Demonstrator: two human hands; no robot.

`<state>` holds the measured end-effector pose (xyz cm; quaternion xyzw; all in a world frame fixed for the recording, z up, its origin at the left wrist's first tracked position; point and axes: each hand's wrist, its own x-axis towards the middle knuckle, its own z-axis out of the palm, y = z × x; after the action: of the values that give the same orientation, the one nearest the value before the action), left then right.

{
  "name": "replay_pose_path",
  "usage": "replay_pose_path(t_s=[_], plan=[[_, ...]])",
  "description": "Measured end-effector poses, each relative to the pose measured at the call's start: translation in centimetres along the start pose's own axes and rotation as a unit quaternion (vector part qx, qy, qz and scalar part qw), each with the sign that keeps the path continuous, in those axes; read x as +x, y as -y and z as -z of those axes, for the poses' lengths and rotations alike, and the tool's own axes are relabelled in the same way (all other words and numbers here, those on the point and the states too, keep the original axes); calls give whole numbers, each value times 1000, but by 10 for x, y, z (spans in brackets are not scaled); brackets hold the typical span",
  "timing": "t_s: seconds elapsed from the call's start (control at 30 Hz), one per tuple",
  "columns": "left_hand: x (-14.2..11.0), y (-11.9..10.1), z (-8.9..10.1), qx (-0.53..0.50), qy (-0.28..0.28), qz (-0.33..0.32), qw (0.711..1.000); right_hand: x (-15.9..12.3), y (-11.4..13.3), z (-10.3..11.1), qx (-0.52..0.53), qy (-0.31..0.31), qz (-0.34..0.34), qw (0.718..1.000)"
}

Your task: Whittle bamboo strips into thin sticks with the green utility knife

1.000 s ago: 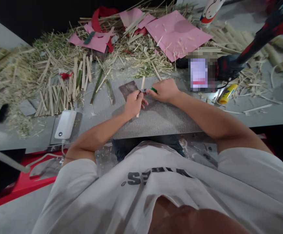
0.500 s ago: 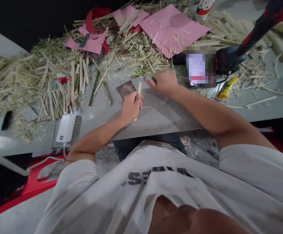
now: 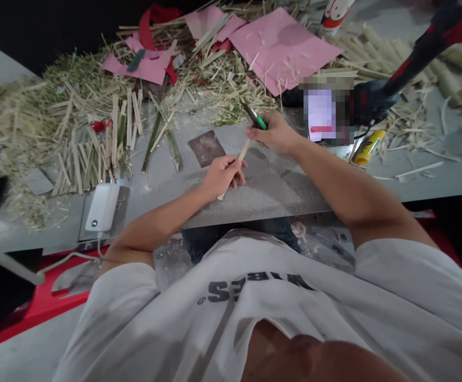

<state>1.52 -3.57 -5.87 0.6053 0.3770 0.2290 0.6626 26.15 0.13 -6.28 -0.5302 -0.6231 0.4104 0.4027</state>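
Note:
A thin bamboo strip slants up and to the right over the grey board. My left hand is closed around its middle, with the lower end showing under the palm. At the strip's upper end is my right hand, whose fingertips appear to touch it. That hand also grips a green-handled knife, its dark blade pointing up and left, away from the strip. Just beyond my left hand lies a brown square that looks like sandpaper.
Cut bamboo strips and a white power bank lie to the left. Shavings and pink paper cover the back. A blurred-out phone, a yellow tube and a black-and-red power tool are on the right.
The knife has turned in my right hand, so its blade now points up and away. The strip has tilted to the right, and my left hand's fingers have loosened somewhat.

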Motion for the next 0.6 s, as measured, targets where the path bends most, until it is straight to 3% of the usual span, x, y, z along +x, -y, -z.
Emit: replay_pose_path(t_s=[0.1,0.13,0.2,0.3,0.37,0.5,0.6], plan=[[-4,-8,3,-98,83,28,991,-3,1,1,105,72,1,992],[-4,-10,5,-136,94,35,986,-3,3,1,141,64,-9,988],[0,-12,10,-210,89,46,973,-2,8,-1,193,-9,-34,981],[8,-8,16,-284,41,48,957,-2,16,-10,181,-134,-89,970],[14,-4,17,-297,9,38,954,-3,18,-19,151,-159,-123,968],[22,5,17,-237,-75,-2,969,-13,16,-35,92,-127,-114,981],[26,11,21,-143,-142,-39,979,-24,16,-42,6,-40,-50,998]])
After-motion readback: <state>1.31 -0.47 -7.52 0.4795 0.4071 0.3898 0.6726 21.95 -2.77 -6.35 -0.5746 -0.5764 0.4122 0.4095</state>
